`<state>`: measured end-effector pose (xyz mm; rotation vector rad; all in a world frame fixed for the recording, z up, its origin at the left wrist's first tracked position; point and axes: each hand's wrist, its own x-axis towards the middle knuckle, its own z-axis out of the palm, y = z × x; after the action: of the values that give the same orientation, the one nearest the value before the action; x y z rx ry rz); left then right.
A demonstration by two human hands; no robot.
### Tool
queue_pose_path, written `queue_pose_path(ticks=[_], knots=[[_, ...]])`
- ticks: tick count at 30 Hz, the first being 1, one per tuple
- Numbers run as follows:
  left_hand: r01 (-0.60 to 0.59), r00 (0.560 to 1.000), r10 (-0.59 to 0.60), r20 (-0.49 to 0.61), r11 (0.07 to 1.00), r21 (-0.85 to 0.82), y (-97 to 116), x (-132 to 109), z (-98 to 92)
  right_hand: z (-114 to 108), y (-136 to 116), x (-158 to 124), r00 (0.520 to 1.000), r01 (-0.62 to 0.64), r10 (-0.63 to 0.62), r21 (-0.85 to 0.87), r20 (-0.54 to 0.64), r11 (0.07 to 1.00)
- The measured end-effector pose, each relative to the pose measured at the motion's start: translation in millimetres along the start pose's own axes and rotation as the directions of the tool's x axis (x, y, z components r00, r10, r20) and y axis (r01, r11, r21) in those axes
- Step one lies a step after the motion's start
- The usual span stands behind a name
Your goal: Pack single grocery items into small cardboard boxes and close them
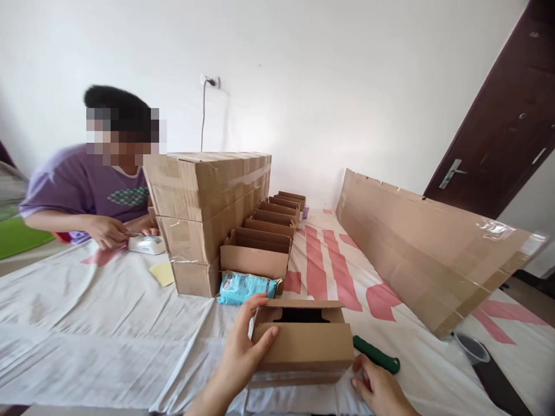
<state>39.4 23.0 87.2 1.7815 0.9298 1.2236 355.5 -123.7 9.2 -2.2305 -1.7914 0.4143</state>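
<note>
A small brown cardboard box (303,345) lies on the white table cover right in front of me, its top partly open. My left hand (243,352) grips the box's left end, thumb across the front face and fingers curled over the top edge. My right hand (379,390) rests at the box's lower right corner, fingers bent against the table, nothing visibly in them. A green-handled tool (376,354) lies just beyond my right hand. A light blue packet (245,287) lies behind the box.
A row of several open small boxes (269,234) runs away from me beside tall taped cartons (208,214). A long flat carton (429,248) leans at right. Across the table a person in a purple shirt (82,185) handles a white object (147,244). A yellow note (162,273) lies nearby.
</note>
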Motion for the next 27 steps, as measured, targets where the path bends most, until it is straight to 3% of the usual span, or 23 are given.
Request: queue_pose_path(ticks=[4, 8, 13, 18, 23, 25, 27], knots=[[-0.048, 0.994, 0.054, 0.092, 0.997, -0.06, 3.2, 3.0, -8.7, -6.4, 3.8, 0.6, 0.999, 0.047, -0.048, 0.093, 0.006, 0.995], [-0.06, 0.99, 0.067, 0.125, 0.997, -0.056, 8.0, 0.8, -16.8, -40.9, -5.0, -0.2, 0.997, 0.067, -0.071, 0.244, 0.01, 0.968], [-0.12, 0.991, 0.116, 0.062, 0.991, 0.054, 23.4, -4.1, -23.8, -96.1, -45.7, -1.0, 0.982, 0.135, -0.06, 0.456, -0.177, 0.88], [-0.2, 0.98, 0.196, 0.043, 0.958, 0.204, 34.3, -9.7, -29.3, -117.7, -87.2, -6.1, 0.956, 0.263, -0.162, 0.465, -0.246, 0.846], [-0.251, 0.944, 0.216, 0.248, 0.961, 0.12, 51.2, -20.8, -28.6, -128.5, -109.0, -3.5, 0.919, 0.393, -0.337, 0.439, -0.203, 0.808], [-0.285, 0.89, 0.244, 0.386, 0.957, 0.054, 62.2, -24.1, -28.0, -135.3, -116.9, 1.9, 0.887, 0.459, -0.44, 0.389, -0.141, 0.799], [-0.335, 0.819, 0.264, 0.51, 0.941, 0.051, 72.6, -25.1, -28.1, -142.5, -125.0, 7.1, 0.821, 0.552, -0.569, 0.305, -0.038, 0.776]])
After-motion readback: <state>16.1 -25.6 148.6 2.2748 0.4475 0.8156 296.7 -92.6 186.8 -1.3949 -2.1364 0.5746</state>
